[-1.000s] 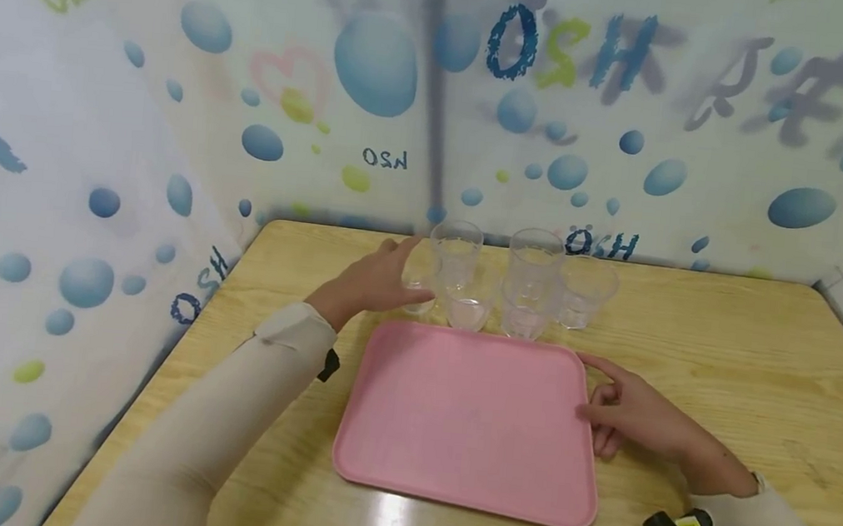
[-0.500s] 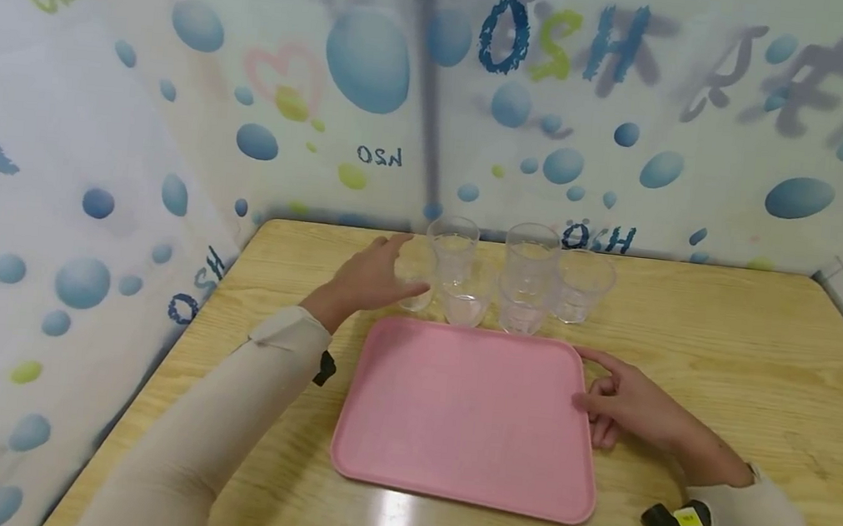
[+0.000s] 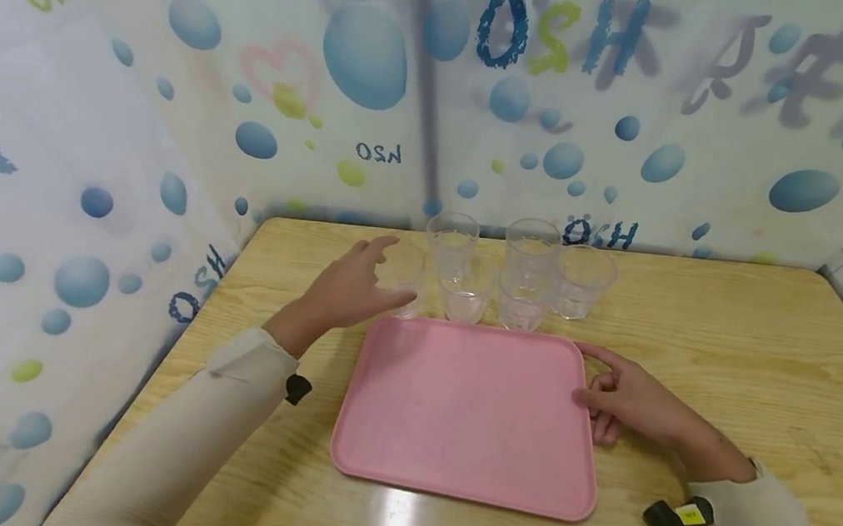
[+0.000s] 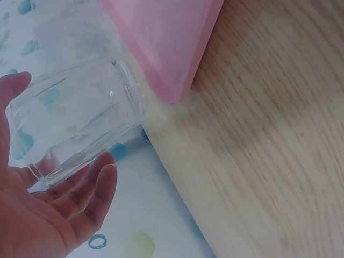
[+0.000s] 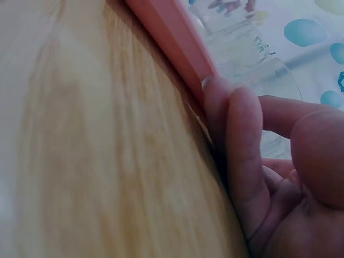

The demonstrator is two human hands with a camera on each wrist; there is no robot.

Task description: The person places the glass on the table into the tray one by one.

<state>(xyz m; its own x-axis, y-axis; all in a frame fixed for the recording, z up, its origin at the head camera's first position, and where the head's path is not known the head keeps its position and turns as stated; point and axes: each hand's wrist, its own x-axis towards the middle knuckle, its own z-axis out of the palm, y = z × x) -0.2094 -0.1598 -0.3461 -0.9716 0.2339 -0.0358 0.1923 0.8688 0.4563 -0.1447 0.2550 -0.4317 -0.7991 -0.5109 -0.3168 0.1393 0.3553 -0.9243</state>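
At the left end of a group of clear glasses, my left hand [image 3: 340, 289] holds one clear glass [image 3: 401, 274] between thumb and fingers. In the left wrist view this glass [image 4: 80, 121] lies between the thumb and the bent fingers [image 4: 99, 196], and part of a finger shows through it. A pink tray [image 3: 468, 417] lies flat on the table. My right hand [image 3: 635, 403] grips its right rim, with the thumb on the edge, the index finger along the far corner and the other fingers curled. In the right wrist view, curled fingertips [image 5: 215, 99] touch the tray's side [image 5: 177, 43].
Several more clear glasses [image 3: 530, 264] stand upright in two close rows just behind the tray. A wall covering printed with drops [image 3: 364, 57] rises behind the wooden table [image 3: 725, 323], and another wall [image 3: 88, 284] borders its left side.
My left hand has moved left and slightly nearer, and the leftmost glass has shifted left with it, away from the others. The right hand and tray stay in place.
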